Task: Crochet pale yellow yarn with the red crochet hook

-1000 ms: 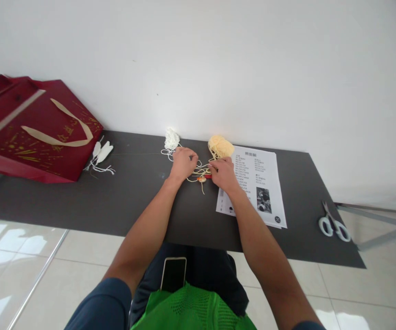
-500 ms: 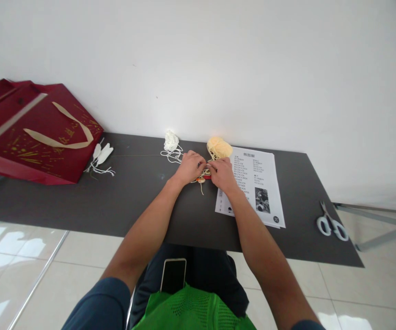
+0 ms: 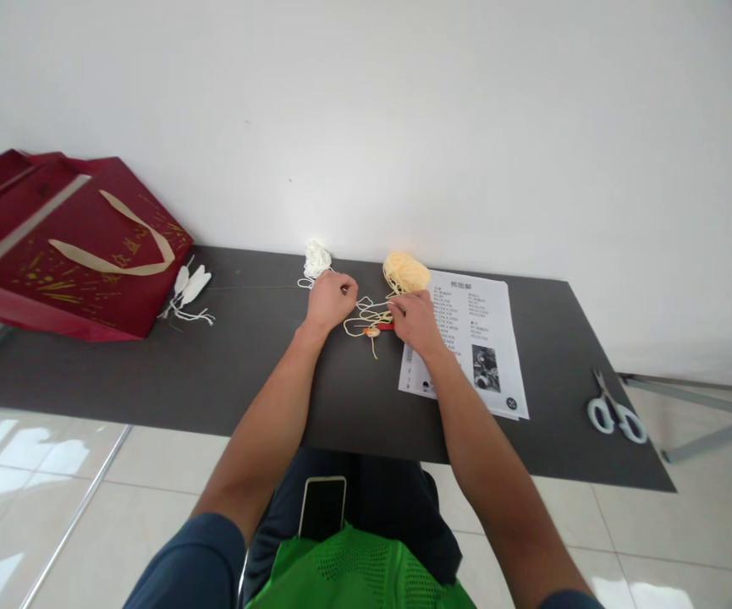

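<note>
My left hand [image 3: 332, 300] is closed in a pinch just in front of the white yarn ball [image 3: 317, 256], with white yarn at its fingers. A white strand [image 3: 371, 303] runs across from it to my right hand [image 3: 415, 320], whose fingertips are pinched on that strand. Below the strand lie loops of pale yellow yarn [image 3: 366, 321] and a small orange and cream piece [image 3: 372, 332] with a short tail. A flat red item [image 3: 386, 326] shows partly beside my right fingers. Behind my right hand sits the yellow yarn ball [image 3: 406, 271].
Printed sheets [image 3: 492, 330] lie under my right wrist on the dark table [image 3: 244, 364]. White-handled scissors [image 3: 616, 414] lie at the right end. White crocheted pieces [image 3: 191, 286] with tails rest by a red paper bag [image 3: 92, 254]. A phone [image 3: 322, 506] is on my lap.
My left hand has moved left and slightly up, away from my right hand. A white strand and the yellow loops now show between the hands. My right hand has hardly moved.
</note>
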Available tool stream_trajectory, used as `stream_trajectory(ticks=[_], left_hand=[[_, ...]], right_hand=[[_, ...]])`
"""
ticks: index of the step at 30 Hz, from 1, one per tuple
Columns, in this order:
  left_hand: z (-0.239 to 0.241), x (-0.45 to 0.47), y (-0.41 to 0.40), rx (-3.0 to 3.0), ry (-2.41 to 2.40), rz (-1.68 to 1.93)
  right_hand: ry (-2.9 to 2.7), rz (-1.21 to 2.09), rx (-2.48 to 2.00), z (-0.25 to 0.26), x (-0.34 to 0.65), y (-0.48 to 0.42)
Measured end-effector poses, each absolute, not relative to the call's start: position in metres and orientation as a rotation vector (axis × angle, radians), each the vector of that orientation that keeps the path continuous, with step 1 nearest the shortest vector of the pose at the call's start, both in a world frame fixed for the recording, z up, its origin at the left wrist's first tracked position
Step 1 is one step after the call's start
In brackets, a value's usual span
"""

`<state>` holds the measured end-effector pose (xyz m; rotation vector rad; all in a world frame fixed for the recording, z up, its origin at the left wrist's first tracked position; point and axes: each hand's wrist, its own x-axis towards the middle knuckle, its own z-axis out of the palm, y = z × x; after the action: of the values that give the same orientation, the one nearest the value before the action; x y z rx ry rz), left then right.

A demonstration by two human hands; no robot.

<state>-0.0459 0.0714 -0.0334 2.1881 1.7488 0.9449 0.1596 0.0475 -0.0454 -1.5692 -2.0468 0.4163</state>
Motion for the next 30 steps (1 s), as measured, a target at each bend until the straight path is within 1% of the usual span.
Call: stream_trajectory(ticks=[2, 5, 8, 13, 18, 21, 24, 27, 30], left_hand=[[-0.034, -0.043, 0.069, 2.265, 1.551, 0.959], [-0.036, -0.033, 0.068, 2.399, 1.355, 0.822], [-0.038, -0.028, 0.070, 2.427, 1.361, 0.763], [-0.039, -0.037, 0.071, 2.312, 1.553, 0.909], [-0.040, -0.030, 0.071, 2.402, 1.355, 0.783], [-0.041, -0.034, 0.075, 2.291, 1.549, 0.867], [-0.040, -0.055, 0.078, 1.906, 1.990, 0.962], [-0.038, -0.076, 0.077, 1.651, 2.379, 0.820], [-0.035, -0.077, 0.074, 1.729, 2.423, 0.705]], right_hand=[[-2.041, 0.416, -1.567, -0.046, 0.158, 0.047], [-2.056, 0.421, -1.549, -0.045, 0.155, 0.046], [-2.069, 0.416, -1.537, -0.045, 0.156, 0.046], [-2.048, 0.411, -1.559, -0.042, 0.158, 0.046], [-2.069, 0.391, -1.491, -0.041, 0.154, 0.044], [-2.054, 0.385, -1.499, -0.042, 0.156, 0.045], [-2.031, 0.395, -1.534, -0.044, 0.161, 0.045], [-2.007, 0.393, -1.595, -0.046, 0.164, 0.046], [-1.999, 0.387, -1.636, -0.048, 0.163, 0.047]])
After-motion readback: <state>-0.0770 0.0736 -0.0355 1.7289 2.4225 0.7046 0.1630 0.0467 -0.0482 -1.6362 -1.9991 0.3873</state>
